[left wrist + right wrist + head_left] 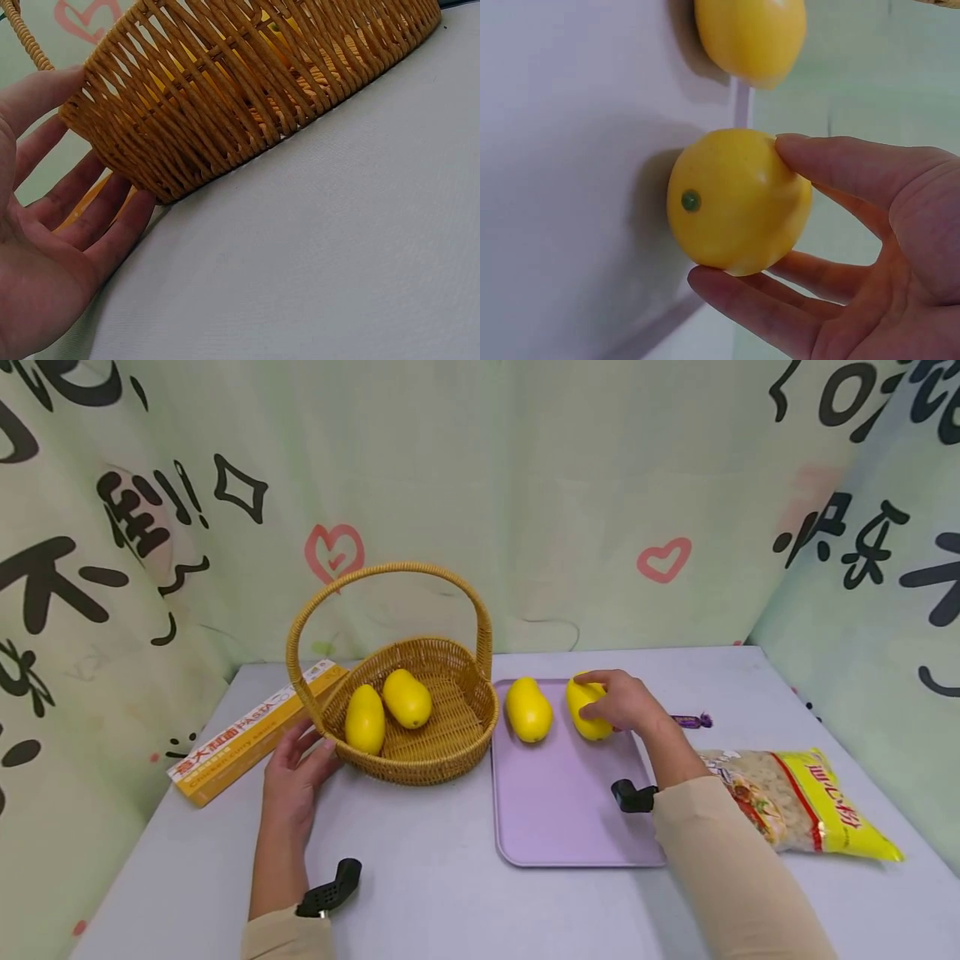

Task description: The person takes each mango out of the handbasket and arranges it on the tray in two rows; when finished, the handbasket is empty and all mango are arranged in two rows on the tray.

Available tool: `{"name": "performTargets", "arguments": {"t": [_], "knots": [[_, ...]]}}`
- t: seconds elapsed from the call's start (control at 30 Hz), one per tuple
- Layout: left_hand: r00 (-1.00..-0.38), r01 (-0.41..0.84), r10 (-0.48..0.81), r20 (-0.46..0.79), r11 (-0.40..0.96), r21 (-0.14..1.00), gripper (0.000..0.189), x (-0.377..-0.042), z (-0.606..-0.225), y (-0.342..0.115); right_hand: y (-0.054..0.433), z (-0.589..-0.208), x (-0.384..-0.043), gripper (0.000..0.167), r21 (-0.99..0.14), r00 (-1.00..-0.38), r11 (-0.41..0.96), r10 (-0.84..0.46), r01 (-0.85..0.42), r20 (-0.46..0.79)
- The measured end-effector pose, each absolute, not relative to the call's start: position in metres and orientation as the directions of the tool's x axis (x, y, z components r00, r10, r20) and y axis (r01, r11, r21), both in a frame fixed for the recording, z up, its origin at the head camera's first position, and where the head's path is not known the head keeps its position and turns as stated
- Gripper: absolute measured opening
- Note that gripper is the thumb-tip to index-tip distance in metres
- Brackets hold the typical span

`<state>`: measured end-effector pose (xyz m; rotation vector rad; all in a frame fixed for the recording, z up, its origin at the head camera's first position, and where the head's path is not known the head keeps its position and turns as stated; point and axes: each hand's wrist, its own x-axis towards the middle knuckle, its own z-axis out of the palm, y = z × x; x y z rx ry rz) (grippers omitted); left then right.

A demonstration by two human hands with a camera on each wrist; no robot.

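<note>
My right hand (621,700) holds a yellow mango (587,708) at the far right of a lilac tray (573,814). In the right wrist view, thumb and fingers lie on opposite sides of this mango (739,202), whose green stem nub faces the camera. Another mango (528,710) lies beside it on the tray. A wicker basket (420,768) with a tall handle stands left of the tray, with two mangoes, one upright-looking (365,720) and one slanted (407,698), inside. With fingers spread, my left hand (294,777) touches the basket's left end.
A long orange pasta box (247,735) lies left of and partly behind the basket. Right of the tray are a purple-wrapped candy (693,721) and a yellow-and-clear food bag (802,802), both partly hidden by my right arm. A printed curtain (510,510) encloses the white table (420,877).
</note>
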<state>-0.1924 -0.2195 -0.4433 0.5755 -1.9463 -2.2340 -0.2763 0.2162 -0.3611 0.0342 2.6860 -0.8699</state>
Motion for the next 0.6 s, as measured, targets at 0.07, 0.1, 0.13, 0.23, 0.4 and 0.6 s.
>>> {"name": "performTargets", "arguments": {"t": [0.07,0.1,0.13,0.23,0.4,0.6], "knots": [[-0.919,-0.157,-0.337,-0.203,-0.159,0.975,0.065,-0.1928,-0.4436,-0.2189,0.2162,-0.3640,-0.2771,0.063,-0.568,-0.952,0.813,-0.065,0.124,-0.300],[-0.919,-0.158,-0.339,-0.203,-0.157,0.975,0.064,-0.1929,-0.4435,-0.2183,0.2163,-0.3650,-0.2773,0.063,-0.569,-0.953,0.813,-0.059,0.128,-0.298],[-0.918,-0.158,-0.340,-0.204,-0.158,0.975,0.064,-0.1926,-0.4435,-0.2186,0.2153,-0.3661,-0.2776,0.063,-0.568,-0.953,0.812,-0.052,0.133,-0.298],[-0.918,-0.157,-0.340,-0.206,-0.167,0.973,0.063,-0.1923,-0.4440,-0.2187,0.2126,-0.3677,-0.2780,0.063,-0.564,-0.953,0.811,-0.028,0.155,-0.302],[-0.920,-0.151,-0.333,-0.205,-0.181,0.972,0.063,-0.1924,-0.4450,-0.2181,0.2102,-0.3666,-0.2771,0.064,-0.556,-0.950,0.812,-0.009,0.175,-0.312],[-0.919,-0.136,-0.342,-0.198,-0.196,0.971,0.063,-0.1929,-0.4463,-0.2177,0.2091,-0.3666,-0.2774,0.065,-0.566,-0.950,0.805,-0.008,0.180,-0.313]]}}
